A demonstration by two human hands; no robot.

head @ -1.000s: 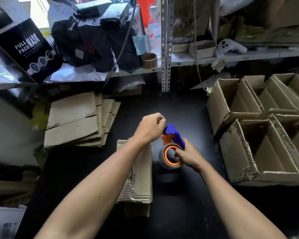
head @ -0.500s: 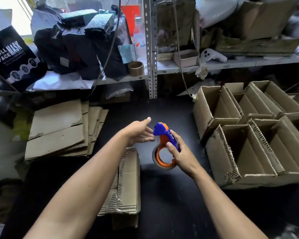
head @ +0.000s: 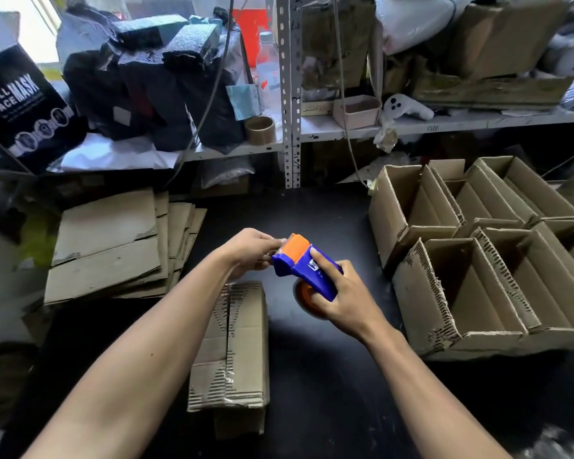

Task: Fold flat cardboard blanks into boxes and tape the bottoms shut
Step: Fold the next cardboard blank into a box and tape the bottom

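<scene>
Both hands point(head: 342, 294) grip tape dispenser point(head: 307, 270)

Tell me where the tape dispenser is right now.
The blue and orange plastic tape dispenser is centre frame in the head view, held in the right hand above the black table, just beyond the taped cardboard box.

Both my bare forearms reach forward and converge. My right hand point(head: 340, 298) is curled in a firm grip, thumb laid along the top. My left hand point(head: 251, 251) sits just beside it, fingertips bent inward in a pinch.
</scene>
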